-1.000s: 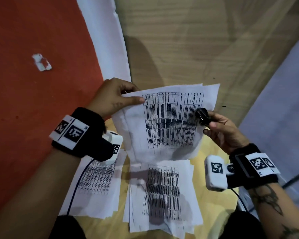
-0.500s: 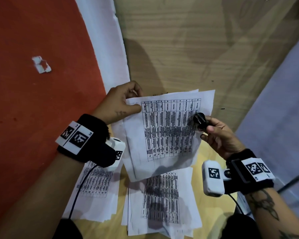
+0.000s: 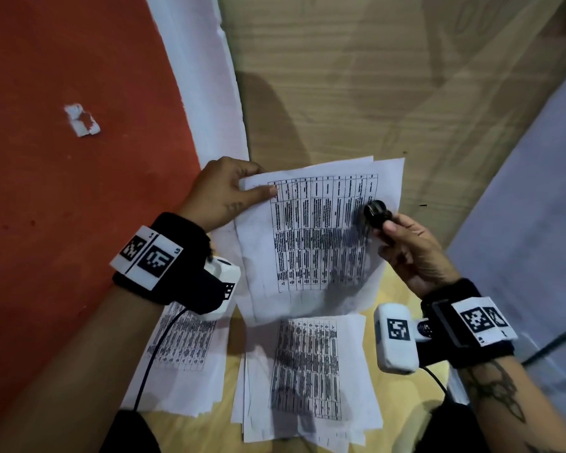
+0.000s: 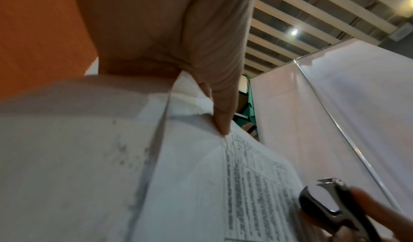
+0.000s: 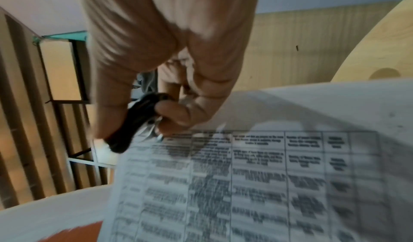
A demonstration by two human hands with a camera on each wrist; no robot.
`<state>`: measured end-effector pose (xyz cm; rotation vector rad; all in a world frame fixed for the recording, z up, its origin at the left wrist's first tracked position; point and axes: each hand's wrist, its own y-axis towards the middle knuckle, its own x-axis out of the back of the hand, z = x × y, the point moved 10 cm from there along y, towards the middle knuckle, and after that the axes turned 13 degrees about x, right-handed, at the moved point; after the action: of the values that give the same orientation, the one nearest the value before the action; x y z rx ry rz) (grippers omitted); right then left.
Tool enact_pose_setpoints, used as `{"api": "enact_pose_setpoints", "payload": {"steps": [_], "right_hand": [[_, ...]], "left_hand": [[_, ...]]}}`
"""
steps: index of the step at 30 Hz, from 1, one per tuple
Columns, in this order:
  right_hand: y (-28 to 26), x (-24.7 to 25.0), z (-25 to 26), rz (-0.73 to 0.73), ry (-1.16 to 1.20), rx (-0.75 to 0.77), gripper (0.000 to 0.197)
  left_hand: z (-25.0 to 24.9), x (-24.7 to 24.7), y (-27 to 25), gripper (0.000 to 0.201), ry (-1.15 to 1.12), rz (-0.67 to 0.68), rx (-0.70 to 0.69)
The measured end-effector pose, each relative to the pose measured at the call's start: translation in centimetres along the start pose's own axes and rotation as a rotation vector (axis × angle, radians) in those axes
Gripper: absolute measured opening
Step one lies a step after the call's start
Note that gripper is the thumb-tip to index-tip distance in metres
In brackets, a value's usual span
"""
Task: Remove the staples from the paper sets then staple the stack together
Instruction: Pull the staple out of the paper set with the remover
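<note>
My left hand (image 3: 232, 188) pinches the top left corner of a raised paper set (image 3: 311, 237) printed with a table; the thumb lies on the top sheet. The left wrist view shows the same paper set (image 4: 190, 184) and the thumb tip at its corner. My right hand (image 3: 406, 243) grips a black staple remover (image 3: 374, 212) held over the set's right edge. In the right wrist view the staple remover (image 5: 134, 124) sits between thumb and fingers, its metal claws just above the printed sheet (image 5: 257, 184). No staple can be made out.
Two more printed paper stacks lie on the wooden table below the raised set, one at the left (image 3: 180, 354) and one in the middle (image 3: 307, 377). A small dark speck (image 3: 422, 205) lies on the table (image 3: 356, 93). Red floor (image 3: 62, 191) with a paper scrap (image 3: 80, 120) lies left.
Both hands and the raised paper set have shifted slightly down and right in view. The staple remover stays at the set's right edge.
</note>
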<state>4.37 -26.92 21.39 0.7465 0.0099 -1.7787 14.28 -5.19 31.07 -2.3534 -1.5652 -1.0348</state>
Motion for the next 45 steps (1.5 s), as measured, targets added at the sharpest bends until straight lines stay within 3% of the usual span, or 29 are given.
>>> {"api": "enact_pose_setpoints", "payload": {"steps": [3, 5, 7, 9, 12, 18, 22, 26, 34, 45], "right_hand": [[0.6, 0.4, 2.2, -0.127, -0.126, 0.174, 0.053], [0.6, -0.2, 5.6, -0.148, -0.349, 0.409, 0.052], [-0.2, -3.3, 8.7, -0.032, -0.782, 0.678, 0.058], [-1.3, -7.7, 9.3, 0.127, -1.088, 0.851, 0.055], [-1.5, -11.7, 8.4, 0.257, -1.164, 0.857, 0.046], [-1.5, -16.1, 7.5, 0.381, -1.192, 0.859, 0.039], [-1.8, -17.4, 7.6, 0.439, -1.212, 0.913, 0.038], [-2.5, -18.4, 7.8, 0.484, -1.234, 0.985, 0.033], [-2.4, -19.1, 8.0, 0.541, -1.340, 0.965, 0.032], [-2.6, -19.0, 7.8, 0.621, -1.425, 1.004, 0.019]], "left_hand": [[-0.9, 0.4, 0.2, 0.029, 0.009, -0.026, -0.030], [-1.5, 0.3, 0.0, 0.018, 0.004, 0.021, -0.036], [-2.2, -0.1, -0.3, 0.008, -0.006, 0.083, -0.042], [-2.8, -0.2, -0.7, 0.007, -0.014, 0.105, -0.048], [-3.3, -0.1, -1.0, 0.008, 0.025, 0.075, -0.057], [-3.4, 0.1, -1.2, 0.015, 0.001, 0.079, -0.044], [-3.4, 0.3, -1.4, 0.013, -0.039, 0.107, -0.027], [-3.5, 0.4, -1.6, 0.036, -0.063, 0.106, -0.029], [-4.5, 0.8, -2.1, 0.046, -0.037, 0.100, -0.060], [-4.6, -0.2, -2.6, 0.026, -0.097, 0.251, -0.028]]}}
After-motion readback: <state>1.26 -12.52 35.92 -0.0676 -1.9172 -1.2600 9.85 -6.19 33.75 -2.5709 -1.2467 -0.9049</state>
